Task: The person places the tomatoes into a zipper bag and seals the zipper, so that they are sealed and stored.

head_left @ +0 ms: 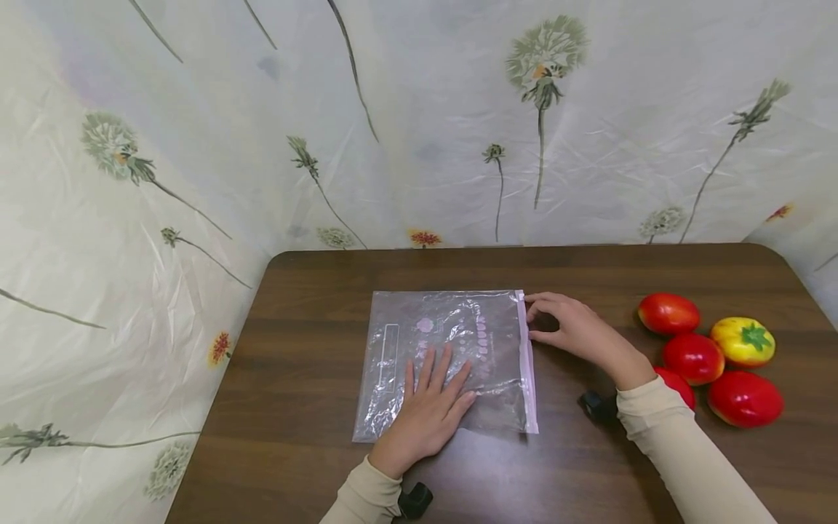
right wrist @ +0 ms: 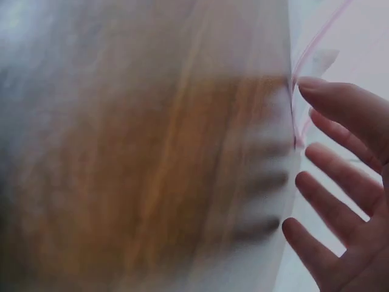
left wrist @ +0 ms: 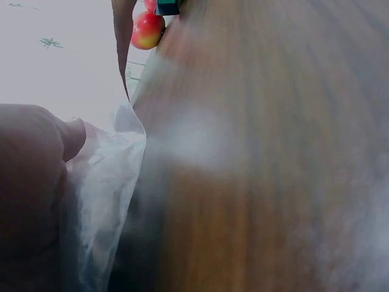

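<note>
A clear zip bag (head_left: 452, 313) with pink print lies flat on the table, its pink zip edge (head_left: 527, 378) towards the right. My left hand (head_left: 428, 411) rests on the lower middle of the bag, fingers straight and spread. At the upper end of the zip edge is my right hand (head_left: 572, 327), thumb and forefinger curved and their tips apart. In the right wrist view the thumb (right wrist: 343, 103) is at the pink strip (right wrist: 319, 39), and the other fingers are extended and spread. The left wrist view shows the bag's raised edge (left wrist: 115, 194) beside the left thumb.
Several shiny red fruits (head_left: 746, 399), one of them a yellow fruit (head_left: 740, 346) with a green leafy top, stand in a group at the right, close to the right forearm. The dark wood table (head_left: 294, 349) meets a flower-patterned cloth (head_left: 432, 131) behind.
</note>
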A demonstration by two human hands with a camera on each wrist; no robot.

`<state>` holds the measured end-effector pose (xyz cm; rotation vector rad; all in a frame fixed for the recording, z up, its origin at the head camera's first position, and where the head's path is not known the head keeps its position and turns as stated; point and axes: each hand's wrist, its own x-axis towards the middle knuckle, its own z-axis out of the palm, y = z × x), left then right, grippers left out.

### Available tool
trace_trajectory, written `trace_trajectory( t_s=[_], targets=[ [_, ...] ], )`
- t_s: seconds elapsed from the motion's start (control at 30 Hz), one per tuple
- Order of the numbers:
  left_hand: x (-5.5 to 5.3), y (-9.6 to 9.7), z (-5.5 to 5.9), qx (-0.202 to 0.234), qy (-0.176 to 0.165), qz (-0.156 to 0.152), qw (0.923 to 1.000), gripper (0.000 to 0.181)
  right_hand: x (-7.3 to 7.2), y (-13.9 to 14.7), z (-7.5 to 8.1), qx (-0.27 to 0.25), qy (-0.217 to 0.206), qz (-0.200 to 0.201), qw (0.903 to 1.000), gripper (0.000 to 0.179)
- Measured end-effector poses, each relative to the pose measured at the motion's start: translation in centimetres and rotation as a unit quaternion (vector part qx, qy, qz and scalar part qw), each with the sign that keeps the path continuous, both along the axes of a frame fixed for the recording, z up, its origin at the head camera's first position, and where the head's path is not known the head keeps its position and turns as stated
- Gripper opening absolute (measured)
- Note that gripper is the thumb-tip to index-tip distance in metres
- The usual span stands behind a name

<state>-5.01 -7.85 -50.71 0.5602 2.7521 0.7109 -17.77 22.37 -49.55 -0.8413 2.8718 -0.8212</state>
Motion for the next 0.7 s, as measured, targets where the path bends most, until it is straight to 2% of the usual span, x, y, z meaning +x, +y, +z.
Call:
trace_trajectory(
  t_s=[0.33,0.7],
  targets=[
    [0.05,0.00,0.04,-0.002,0.001,0.000,1.0000,0.059,-0.54,-0.02,-0.32,0.005,-0.019,0.018,0.9997,0.049],
    [-0.13,-0.11,-0.02,-0.003,0.000,-0.005,1.0000,0.061,-0.76,-0.12,-0.27,0.001,-0.013,0.029,0.9995,0.053]
  ],
)
